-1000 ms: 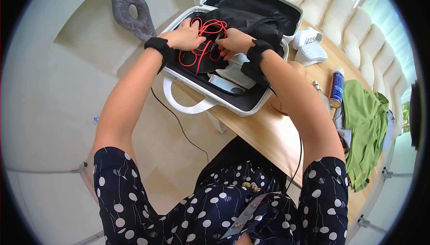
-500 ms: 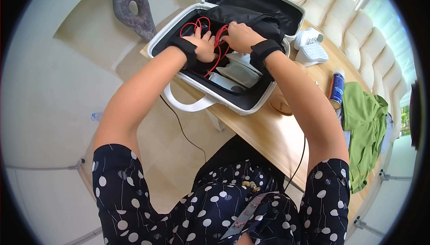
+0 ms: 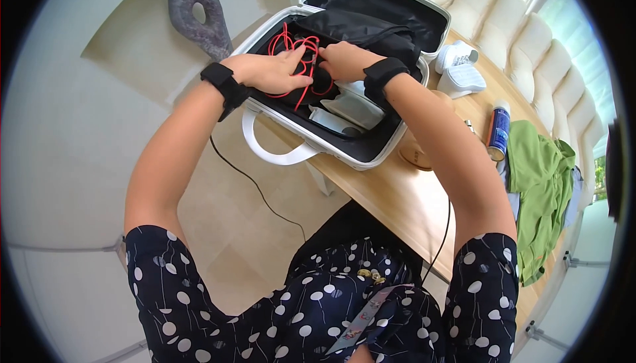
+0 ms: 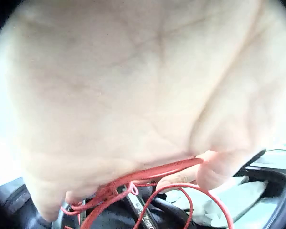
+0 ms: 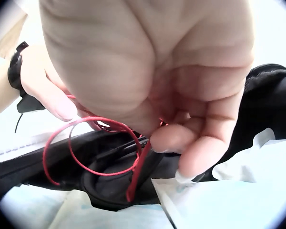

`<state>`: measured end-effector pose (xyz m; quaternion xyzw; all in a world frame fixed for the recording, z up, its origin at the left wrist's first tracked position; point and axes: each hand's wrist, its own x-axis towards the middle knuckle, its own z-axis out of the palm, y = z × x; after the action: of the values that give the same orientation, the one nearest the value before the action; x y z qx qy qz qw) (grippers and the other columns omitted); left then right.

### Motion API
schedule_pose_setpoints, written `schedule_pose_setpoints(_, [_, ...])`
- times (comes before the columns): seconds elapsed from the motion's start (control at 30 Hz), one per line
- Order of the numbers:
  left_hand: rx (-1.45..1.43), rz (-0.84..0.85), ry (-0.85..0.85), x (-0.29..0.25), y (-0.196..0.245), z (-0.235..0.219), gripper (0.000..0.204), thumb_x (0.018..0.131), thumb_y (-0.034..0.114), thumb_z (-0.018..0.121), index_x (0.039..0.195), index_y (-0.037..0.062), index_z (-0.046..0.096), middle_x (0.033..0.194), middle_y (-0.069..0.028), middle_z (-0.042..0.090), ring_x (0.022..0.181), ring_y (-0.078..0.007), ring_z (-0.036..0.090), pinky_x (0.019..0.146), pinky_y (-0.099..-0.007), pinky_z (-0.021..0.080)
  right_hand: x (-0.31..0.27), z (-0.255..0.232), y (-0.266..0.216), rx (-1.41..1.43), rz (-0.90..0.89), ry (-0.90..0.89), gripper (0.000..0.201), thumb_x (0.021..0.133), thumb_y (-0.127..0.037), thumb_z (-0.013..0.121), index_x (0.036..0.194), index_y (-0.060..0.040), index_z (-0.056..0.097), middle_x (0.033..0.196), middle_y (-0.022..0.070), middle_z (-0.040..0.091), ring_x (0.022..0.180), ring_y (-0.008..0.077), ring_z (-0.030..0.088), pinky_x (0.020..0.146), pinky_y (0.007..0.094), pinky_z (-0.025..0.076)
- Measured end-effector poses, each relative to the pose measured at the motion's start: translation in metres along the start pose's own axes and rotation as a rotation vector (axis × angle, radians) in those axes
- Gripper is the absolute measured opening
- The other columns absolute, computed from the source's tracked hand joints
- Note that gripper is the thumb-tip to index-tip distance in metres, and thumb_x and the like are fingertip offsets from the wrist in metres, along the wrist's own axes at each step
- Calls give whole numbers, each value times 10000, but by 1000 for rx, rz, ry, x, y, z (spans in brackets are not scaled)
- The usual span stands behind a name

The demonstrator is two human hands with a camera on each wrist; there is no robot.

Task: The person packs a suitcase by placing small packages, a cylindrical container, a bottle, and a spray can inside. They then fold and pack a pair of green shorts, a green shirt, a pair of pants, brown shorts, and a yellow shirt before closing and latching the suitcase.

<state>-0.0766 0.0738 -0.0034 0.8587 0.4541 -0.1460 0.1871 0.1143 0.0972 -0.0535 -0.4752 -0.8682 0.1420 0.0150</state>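
An open white suitcase (image 3: 278, 154) with a black lining lies on the wooden table (image 3: 397, 197). A tangled red cable (image 3: 299, 48) lies on a black pouch (image 3: 371, 31) inside it. My left hand (image 3: 301, 74) reaches in from the left and pinches the red cable (image 4: 152, 174) between thumb and fingers. My right hand (image 3: 326, 55) meets it from the right, its fingers curled round the red cable (image 5: 133, 167). White packets (image 3: 351, 108) lie in the case below the hands. Both wrists wear black bands.
Right of the case are white slippers (image 3: 457, 64), a blue and white tube (image 3: 498, 127) and a green garment (image 3: 540, 184). A grey sculpture (image 3: 192, 11) stands on the floor at left. A cream sofa (image 3: 530, 38) runs behind the table.
My left hand has drawn back toward the case's left edge, and its wrist no longer lies over the case. The right hand stays near the middle, and the red cable is bunched between both hands.
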Motion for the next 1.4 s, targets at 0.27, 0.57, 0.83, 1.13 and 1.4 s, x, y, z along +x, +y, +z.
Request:
schedule_pose_setpoints(0.27, [402, -131, -117, 42, 1, 26, 722, 953, 340, 418, 1494, 79, 18, 1565, -131, 31, 1420, -404, 84, 1085, -604, 210, 3, 2, -22, -150, 107, -113, 304, 819, -228, 608, 1060, -57, 680, 1030, 172, 678, 992, 310, 652, 793, 395, 530])
schedule_pose_setpoints(0.57, [489, -119, -44, 56, -1, 26, 694, 894, 296, 392, 1512, 219, 86, 1579, -25, 64, 1402, -458, 111, 1125, -520, 179, -7, -2, -21, -154, 44, 23, 359, 797, -187, 601, 1116, -27, 637, 1177, 176, 612, 1007, 321, 640, 811, 396, 523])
schedule_pose_setpoints(0.83, [212, 88, 291, 22, -38, -12, 680, 910, 416, 543, 1444, 79, 289, 1459, -262, 208, 1344, -418, 265, 1104, -389, 264, -17, 8, -34, -330, -9, -227, 611, 831, -188, 532, 1372, 41, 364, 1420, 191, 393, 1252, 311, 473, 1000, 402, 426])
schedule_pose_setpoints(1.13, [139, -111, -198, 40, -25, 11, 837, 951, 526, 327, 1453, -63, 8, 1512, -303, -21, 1430, -351, -46, 1162, -394, 60, -25, 27, -41, -225, 17, 146, 286, 831, -301, 583, 993, -100, 703, 1108, 103, 625, 1018, 256, 622, 797, 443, 474])
schedule_pose_setpoints(1.4, [112, -166, -119, 50, -37, 17, 891, 923, 601, 314, 1455, -62, 50, 1521, -284, 8, 1437, -324, 14, 1160, -349, 86, -99, -61, -16, -104, -17, 253, 322, 847, -246, 535, 1068, -42, 651, 995, 179, 655, 951, 345, 631, 811, 443, 518])
